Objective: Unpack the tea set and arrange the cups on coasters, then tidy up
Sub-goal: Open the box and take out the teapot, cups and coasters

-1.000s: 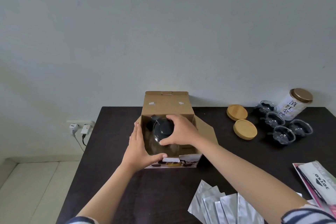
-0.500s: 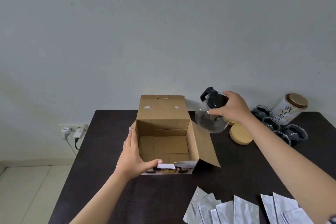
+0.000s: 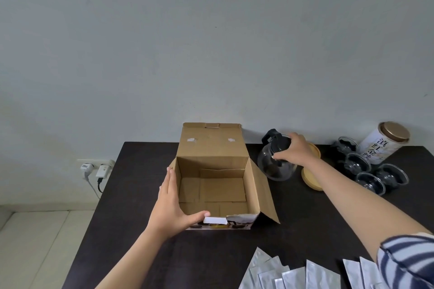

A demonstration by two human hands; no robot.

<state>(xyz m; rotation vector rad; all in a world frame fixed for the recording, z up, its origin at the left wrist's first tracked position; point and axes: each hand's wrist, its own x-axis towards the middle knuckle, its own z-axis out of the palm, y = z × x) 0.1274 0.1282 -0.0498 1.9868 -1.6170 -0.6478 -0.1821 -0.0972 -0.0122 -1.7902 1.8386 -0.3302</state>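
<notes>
Glass teapot [image 3: 277, 162] is out of the carton and upright on the dark tabletop [image 3: 145, 253], close to the far edge, and the right hand [image 3: 294, 149] is clamped over its black lid from above, fingers curled round the rim. Whether the base is fully down on the surface is hard to call from here. Just beside the pot, on the right, two wooden coasters [image 3: 311, 179] peek out from under that forearm. Further toward the far right corner, four glass cups [image 3: 370, 182] cluster together, with a white tea tin [image 3: 385, 145] leaning behind them against the wall. Left of the pot, the cardboard box [image 3: 212, 185] stands open and bare inside, lid flap up at the back, side flap splayed out toward the pot. The left hand [image 3: 170, 206] lies flat along the box's left wall, fingers straight, thumb hooked over the near corner. Open dark surface runs between box and cups. Along the near edge, silver foil packets [image 3: 293, 275] fan out.
</notes>
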